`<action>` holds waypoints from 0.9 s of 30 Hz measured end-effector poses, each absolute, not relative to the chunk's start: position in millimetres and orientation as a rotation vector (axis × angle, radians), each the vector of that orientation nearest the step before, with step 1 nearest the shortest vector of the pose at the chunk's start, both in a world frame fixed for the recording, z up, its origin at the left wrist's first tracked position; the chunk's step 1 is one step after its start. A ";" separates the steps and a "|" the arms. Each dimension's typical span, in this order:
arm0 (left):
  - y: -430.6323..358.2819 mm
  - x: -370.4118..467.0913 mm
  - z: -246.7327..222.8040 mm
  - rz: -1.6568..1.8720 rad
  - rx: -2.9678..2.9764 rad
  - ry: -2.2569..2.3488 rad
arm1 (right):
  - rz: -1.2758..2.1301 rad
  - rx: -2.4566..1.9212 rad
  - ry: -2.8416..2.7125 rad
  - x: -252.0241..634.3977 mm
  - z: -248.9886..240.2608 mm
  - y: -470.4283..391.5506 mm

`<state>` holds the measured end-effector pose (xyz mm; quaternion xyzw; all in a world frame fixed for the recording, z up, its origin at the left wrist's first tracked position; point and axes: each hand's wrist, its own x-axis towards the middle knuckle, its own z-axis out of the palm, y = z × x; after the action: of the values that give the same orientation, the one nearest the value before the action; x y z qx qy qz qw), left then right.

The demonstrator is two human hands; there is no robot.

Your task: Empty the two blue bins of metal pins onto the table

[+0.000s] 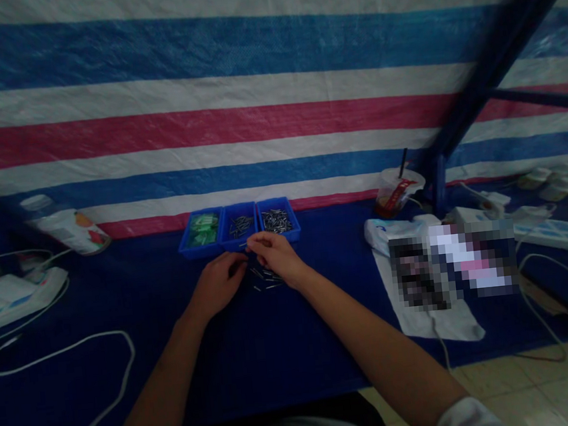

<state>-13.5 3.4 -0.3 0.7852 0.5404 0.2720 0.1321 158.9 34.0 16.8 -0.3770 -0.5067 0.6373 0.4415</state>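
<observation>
My right hand is closed in a pinch on a small metal pin, whose end sticks out to the left of the fingertips. Beside it, my left hand has its fingers curled towards the thumb; whatever lies between them is hidden. Several loose metal pins are scattered on the blue table under the right hand. Just behind my hands stand three joined blue bins: the left bin contains green packets, the middle bin a few metal pieces, and the right bin many small metal pieces.
A white bottle and a power strip with cables are on the left. To the right are a drink cup with a straw, a white plastic bag and another power strip. Striped sheeting hangs behind the table.
</observation>
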 end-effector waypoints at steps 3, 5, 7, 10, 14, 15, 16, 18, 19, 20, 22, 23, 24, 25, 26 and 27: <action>2.7 -12.5 0.6 0.779 2.273 1.575 | 1.612 -0.961 -1.231 161.5 18.3 34.2; 2.1 -11.8 1.6 0.767 2.276 1.571 | 1.631 -0.960 -1.203 162.3 17.8 34.4; 1.5 -11.2 2.7 0.764 2.282 1.564 | 1.668 -0.964 -1.167 162.4 16.5 34.9; 0.7 -10.5 4.2 0.769 2.281 1.574 | 1.728 -0.985 -1.109 162.2 14.9 35.5; -0.2 -9.9 5.6 0.741 2.264 1.598 | 1.737 -1.013 -1.077 160.1 14.5 35.6; -0.3 -9.8 5.7 0.737 2.264 1.593 | 1.727 -1.001 -1.084 159.0 14.7 35.7; -0.3 -9.9 5.7 0.738 2.267 1.585 | 1.718 -0.980 -1.099 157.9 14.8 35.8; -0.2 -10.2 5.5 0.744 2.271 1.571 | 1.690 -0.948 -1.159 156.1 15.1 36.6; 0.0 -10.5 5.4 0.745 2.270 1.568 | 1.648 -0.958 -1.207 155.9 15.4 37.1; 0.2 -10.8 5.1 0.743 2.267 1.569 | 1.574 -0.995 -1.272 156.5 15.7 37.4; 0.8 -11.5 4.7 0.735 2.255 1.576 | 1.303 -1.115 -1.483 160.2 16.8 37.2; 1.1 -11.9 4.5 0.729 2.252 1.578 | 1.131 -1.178 -1.631 163.2 17.6 36.2; 1.4 -12.3 4.2 0.726 2.251 1.579 | 0.957 -1.233 -1.795 166.6 18.5 34.7; 1.7 -12.6 4.0 0.723 2.252 1.579 | 0.804 -1.278 -1.958 170.0 19.4 32.5; 1.9 -12.9 3.8 0.722 2.253 1.580 | 0.684 -1.310 -2.107 173.1 20.3 29.9; 2.1 -13.1 3.6 0.721 2.254 1.581 | 0.594 -1.335 -2.226 175.5 21.1 27.0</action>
<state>-13.1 2.1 3.6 0.7835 0.5493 0.2505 0.1472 175.5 27.0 21.1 -0.4871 -0.8122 0.2166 0.2370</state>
